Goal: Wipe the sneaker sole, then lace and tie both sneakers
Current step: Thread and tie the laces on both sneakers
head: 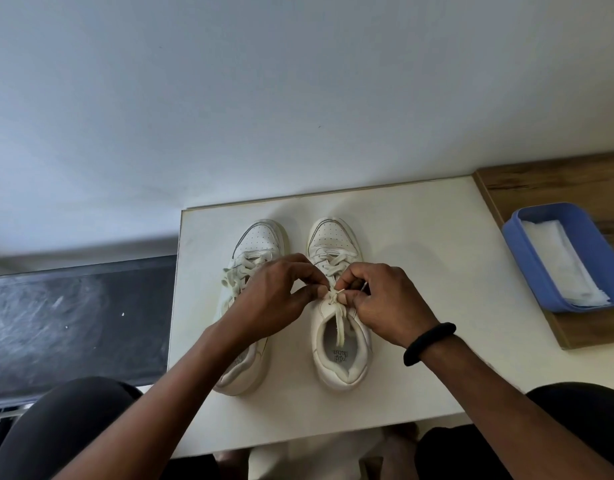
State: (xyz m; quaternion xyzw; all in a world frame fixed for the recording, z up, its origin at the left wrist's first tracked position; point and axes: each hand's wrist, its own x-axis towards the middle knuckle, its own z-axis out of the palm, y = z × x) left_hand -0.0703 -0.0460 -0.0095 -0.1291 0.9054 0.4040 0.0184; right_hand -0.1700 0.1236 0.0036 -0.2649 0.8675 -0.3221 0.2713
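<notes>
**Both hands pinching the lace at the right-of-frame sneaker**

Nearest the camera, along the bottom edge of the frame, two knees in dark cloth flank the near edge of the white table (419,237). Both forearms rise from the lower corners toward the centre.

The left hand (277,299) crosses over the left-of-frame sneaker (253,258), hiding its middle; thumb and forefinger are closed on the cream lace (339,318) at the top eyelets of the right-of-frame sneaker (340,341). The right hand (385,299) meets it there, fingertips pressed together on the same lace. A black band (428,342) sits on the right wrist.

Both sneakers are white, stand upright side by side at the centre of the frame, close but apart, toes pointing to the upper edge. The left-of-frame one shows a loose bow. On the other, one lace end hangs down into the shoe opening; the knot itself is too small to judge.

At the right edge, a blue tray (527,258) holding folded white wipes (558,265) rests on a wooden board (541,181), well apart from the shoes.
</notes>
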